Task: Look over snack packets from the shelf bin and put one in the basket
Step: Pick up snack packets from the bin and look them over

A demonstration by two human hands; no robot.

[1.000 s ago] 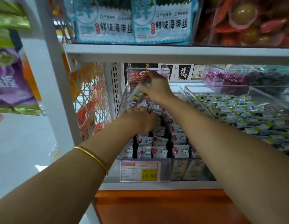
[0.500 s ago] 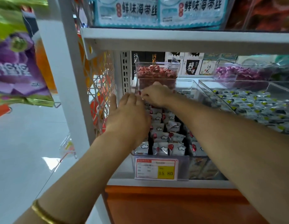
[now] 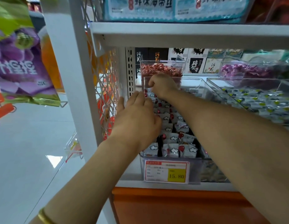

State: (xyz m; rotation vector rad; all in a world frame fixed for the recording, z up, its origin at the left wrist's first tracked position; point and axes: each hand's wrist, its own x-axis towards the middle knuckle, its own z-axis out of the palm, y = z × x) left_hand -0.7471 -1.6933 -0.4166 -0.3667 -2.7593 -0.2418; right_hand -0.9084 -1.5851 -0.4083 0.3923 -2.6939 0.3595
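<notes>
Snack packets (image 3: 172, 149) run lengthwise up the bin (image 3: 195, 169) at frame centre; the left hand (image 3: 137, 117) lies flat over them, while the right hand (image 3: 163, 85) curls farthest up, grip hidden.

Your snack pkts (image 3: 172, 150): white w/ cloud & red marks, stood upright in rows, filling clear shelf bin (image 3: 194, 171).

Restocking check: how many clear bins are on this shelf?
4: packet bin front left, red-candy bin behind it, green-packet bin front right, purple-candy bin behind that. More may be hidden at right.
</notes>
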